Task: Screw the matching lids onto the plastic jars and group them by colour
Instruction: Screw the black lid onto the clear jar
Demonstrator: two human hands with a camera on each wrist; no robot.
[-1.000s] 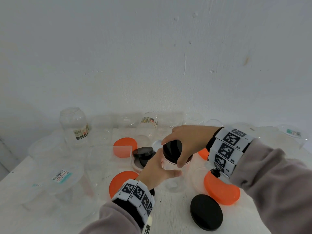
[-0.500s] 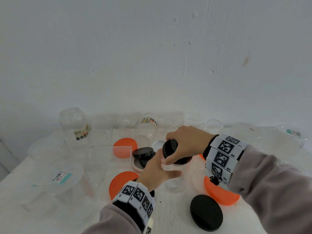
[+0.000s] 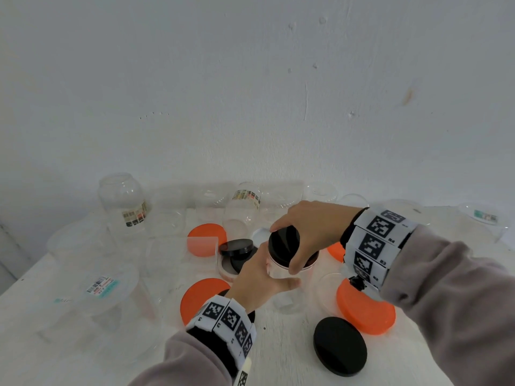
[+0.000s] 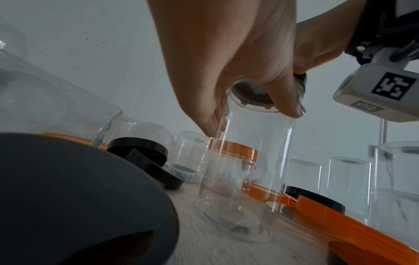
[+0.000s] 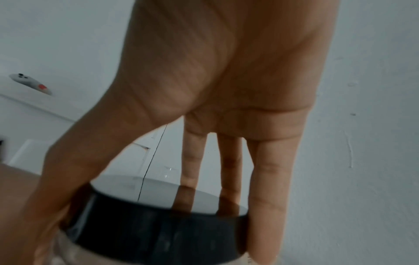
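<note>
A clear plastic jar [image 3: 289, 291] stands upright on the white table [image 3: 278, 344], with a black lid [image 3: 282, 240] on its mouth. My left hand [image 3: 278, 274] grips the jar just below the rim, thumb in front. From above, my right hand [image 3: 284, 247] grips the lid by its edge with thumb and fingers. In the left wrist view the left hand [image 4: 251, 120] wraps the jar [image 4: 249, 161] under the lid [image 4: 249, 93]. The right wrist view shows the right hand [image 5: 154, 215] spread round the lid [image 5: 158, 229].
A loose black lid [image 3: 340, 349] lies near the front edge. Orange lids [image 3: 365, 310] [image 3: 204, 299] [image 3: 206, 239] flank the jar, and two black lids [image 3: 238, 247] are stacked behind my left hand. Several open clear jars [image 3: 122, 201] line the wall and left side.
My right hand has twisted a little on the black lid, its thumb sliding left and its wrist shifting left. The left hand and the jar have stayed put.
</note>
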